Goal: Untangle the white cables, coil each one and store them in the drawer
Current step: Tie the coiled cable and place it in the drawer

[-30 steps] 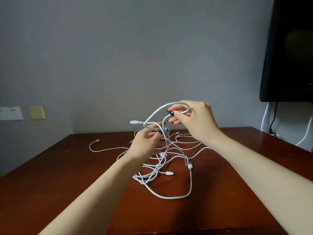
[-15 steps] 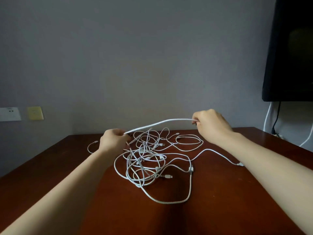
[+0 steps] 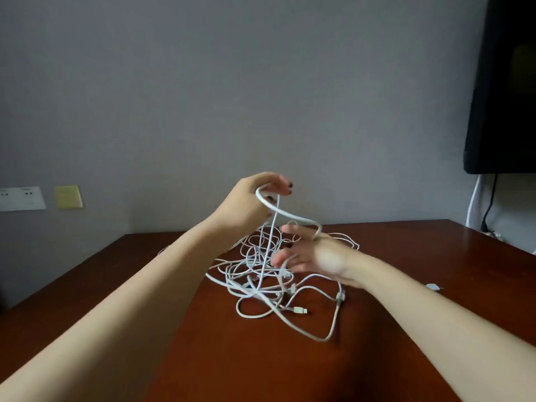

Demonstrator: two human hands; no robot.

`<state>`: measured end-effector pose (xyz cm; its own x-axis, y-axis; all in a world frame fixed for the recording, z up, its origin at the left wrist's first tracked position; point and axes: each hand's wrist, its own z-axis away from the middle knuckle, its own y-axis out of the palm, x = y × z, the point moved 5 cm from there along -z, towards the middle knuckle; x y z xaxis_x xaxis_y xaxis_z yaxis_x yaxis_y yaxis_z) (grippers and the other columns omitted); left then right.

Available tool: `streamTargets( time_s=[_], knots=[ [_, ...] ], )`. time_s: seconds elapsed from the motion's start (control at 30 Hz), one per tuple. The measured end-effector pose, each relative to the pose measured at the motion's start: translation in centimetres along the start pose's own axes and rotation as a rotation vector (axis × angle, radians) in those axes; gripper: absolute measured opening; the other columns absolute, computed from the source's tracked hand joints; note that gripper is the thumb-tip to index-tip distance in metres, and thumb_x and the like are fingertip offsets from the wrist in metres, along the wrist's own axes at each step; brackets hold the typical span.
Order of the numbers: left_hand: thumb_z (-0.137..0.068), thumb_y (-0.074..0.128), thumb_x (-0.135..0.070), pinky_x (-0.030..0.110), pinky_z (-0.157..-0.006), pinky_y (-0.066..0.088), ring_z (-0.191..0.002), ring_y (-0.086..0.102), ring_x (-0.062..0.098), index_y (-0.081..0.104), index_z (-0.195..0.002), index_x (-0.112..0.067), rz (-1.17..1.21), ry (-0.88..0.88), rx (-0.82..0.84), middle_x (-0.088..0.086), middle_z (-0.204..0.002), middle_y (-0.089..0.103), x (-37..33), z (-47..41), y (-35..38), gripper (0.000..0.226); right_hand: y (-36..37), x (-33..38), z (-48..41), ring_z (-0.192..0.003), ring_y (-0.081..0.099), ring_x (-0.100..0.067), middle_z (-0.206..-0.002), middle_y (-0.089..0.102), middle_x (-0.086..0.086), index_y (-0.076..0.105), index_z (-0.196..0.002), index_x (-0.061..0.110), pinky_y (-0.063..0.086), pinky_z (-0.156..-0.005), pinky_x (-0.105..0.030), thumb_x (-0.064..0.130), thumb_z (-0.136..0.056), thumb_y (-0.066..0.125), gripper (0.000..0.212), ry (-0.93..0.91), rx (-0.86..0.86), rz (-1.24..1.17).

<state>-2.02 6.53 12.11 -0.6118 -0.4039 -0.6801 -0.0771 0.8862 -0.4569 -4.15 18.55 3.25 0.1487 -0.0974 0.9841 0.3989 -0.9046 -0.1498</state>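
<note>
A tangle of white cables point(image 3: 255, 285) lies in the middle of the dark wooden table point(image 3: 406, 256). My left hand point(image 3: 249, 201) is raised above the tangle, fingers closed on a thick white cable point(image 3: 290, 214) and a thin strand that hangs straight down into the pile. The thick cable arcs right and hooks around the thumb side of my right hand point(image 3: 313, 253), which is blurred, low over the tangle, fingers spread toward the left. A loose plug point(image 3: 300, 309) lies at the near edge of the pile. No drawer is in view.
A small white connector point(image 3: 433, 286) lies on the table to the right. A black screen point(image 3: 504, 82) hangs at the upper right with cords point(image 3: 490, 204) below it. Wall sockets point(image 3: 21, 198) and a yellow plate point(image 3: 68, 196) are on the left wall.
My left hand has risen and moved right with the thick cable. My right hand has dropped and moved left toward the tangle, so the stretched cable now curves in a loop between them.
</note>
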Motion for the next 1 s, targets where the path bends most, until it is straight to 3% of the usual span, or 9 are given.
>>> streamTargets(
  time_s=[0.1, 0.27, 0.4, 0.53, 0.67, 0.73, 0.8, 0.9, 1.0],
  knots=[
    [-0.083, 0.029, 0.022, 0.017, -0.075, 0.047, -0.076, 0.057, -0.006, 0.06, -0.104, -0.015, 0.214, -0.055, 0.075, -0.004, -0.104, 0.065, -1.6, -0.3, 0.1, 0.053, 1.9, 0.2, 0.4, -0.066, 0.064, -0.016, -0.079, 0.062, -0.005, 0.042, -0.122, 0.026, 0.051, -0.062, -0.015, 0.022, -0.103, 0.035, 0.021, 0.05, 0.135, 0.109],
    [-0.083, 0.027, 0.006, 0.042, -0.102, 0.043, -0.106, 0.057, 0.023, 0.069, -0.097, -0.018, 0.548, -0.233, 0.151, 0.001, -0.113, 0.069, -0.4, 0.4, -1.2, 0.05, 2.6, -0.7, -0.1, -0.086, 0.065, -0.02, -0.099, 0.065, -0.007, 0.057, -0.108, 0.019, 0.05, -0.084, -0.028, 0.014, -0.1, 0.036, 0.023, 0.098, 0.232, 0.115],
    [-0.084, 0.042, -0.028, 0.042, -0.096, 0.043, -0.094, 0.062, 0.025, 0.07, -0.08, -0.014, 0.789, -0.359, 0.145, 0.005, -0.103, 0.071, 0.7, 1.1, -2.8, 0.032, 1.1, -0.5, -0.1, -0.09, 0.068, -0.027, -0.096, 0.069, -0.013, 0.057, -0.101, 0.01, 0.052, -0.081, -0.033, 0.007, -0.101, 0.037, 0.02, 0.112, 0.203, -0.058],
    [-0.085, 0.059, -0.015, 0.04, -0.092, 0.048, -0.084, 0.067, 0.016, 0.066, -0.086, -0.015, 0.504, -0.32, 0.133, 0.001, -0.096, 0.073, 1.8, 1.6, -3.6, 0.008, -2.1, 2.2, -1.0, -0.075, 0.062, -0.02, -0.083, 0.066, -0.01, 0.056, -0.094, 0.01, 0.048, -0.068, -0.027, -0.002, -0.098, 0.033, 0.027, -0.064, -0.171, 0.09],
    [-0.089, 0.058, -0.006, 0.027, -0.081, 0.049, -0.092, 0.064, 0.013, 0.069, -0.105, -0.024, 0.104, -0.334, 0.11, -0.001, -0.106, 0.071, 3.2, 2.1, -3.2, 0.026, -3.9, 6.3, -0.8, -0.087, 0.059, -0.016, -0.119, 0.062, -0.008, 0.053, -0.099, 0.028, 0.049, -0.07, -0.028, 0.002, -0.098, 0.038, 0.031, -0.279, -0.371, 0.401],
    [-0.088, 0.061, -0.009, 0.023, -0.075, 0.046, -0.088, 0.06, 0.009, 0.063, -0.121, -0.02, -0.003, -0.329, 0.072, 0.003, -0.115, 0.067, 3.8, 2.1, -2.5, 0.034, -3.6, 8.2, -0.2, -0.119, 0.052, -0.015, -0.136, 0.052, -0.003, 0.049, -0.118, 0.029, 0.042, -0.097, -0.026, -0.002, -0.099, 0.034, 0.039, -0.408, -0.367, 0.508],
    [-0.088, 0.063, -0.012, 0.024, -0.081, 0.045, -0.093, 0.059, 0.01, 0.055, -0.132, -0.016, -0.001, -0.318, 0.02, 0.004, -0.123, 0.063, 4.1, 2.0, -1.7, 0.045, -2.6, 9.7, 0.4, -0.133, 0.042, -0.012, -0.14, 0.049, -0.001, 0.046, -0.125, 0.028, 0.033, -0.102, -0.02, -0.005, -0.098, 0.032, 0.045, -0.497, -0.313, 0.638],
    [-0.086, 0.066, -0.013, 0.037, -0.102, 0.045, -0.114, 0.056, 0.019, 0.044, -0.141, -0.017, 0.057, -0.32, -0.038, 0.0, -0.133, 0.054, 4.0, 1.9, -0.7, 0.059, -0.9, 10.6, 1.2, -0.126, 0.046, -0.012, -0.136, 0.05, 0.003, 0.045, -0.128, 0.028, 0.036, -0.096, -0.021, -0.007, -0.095, 0.033, 0.05, -0.527, -0.216, 0.869],
    [-0.085, 0.061, -0.003, 0.038, -0.099, 0.047, -0.11, 0.059, 0.018, 0.045, -0.14, -0.017, 0.166, -0.338, -0.048, -0.002, -0.134, 0.052, 4.1, 1.9, -0.1, 0.059, 0.4, 10.4, 1.8, -0.105, 0.052, -0.022, -0.118, 0.051, -0.002, 0.036, -0.126, 0.039, 0.046, -0.092, -0.039, -0.007, -0.092, 0.034, 0.057, -0.555, -0.153, 1.065]
  ],
)
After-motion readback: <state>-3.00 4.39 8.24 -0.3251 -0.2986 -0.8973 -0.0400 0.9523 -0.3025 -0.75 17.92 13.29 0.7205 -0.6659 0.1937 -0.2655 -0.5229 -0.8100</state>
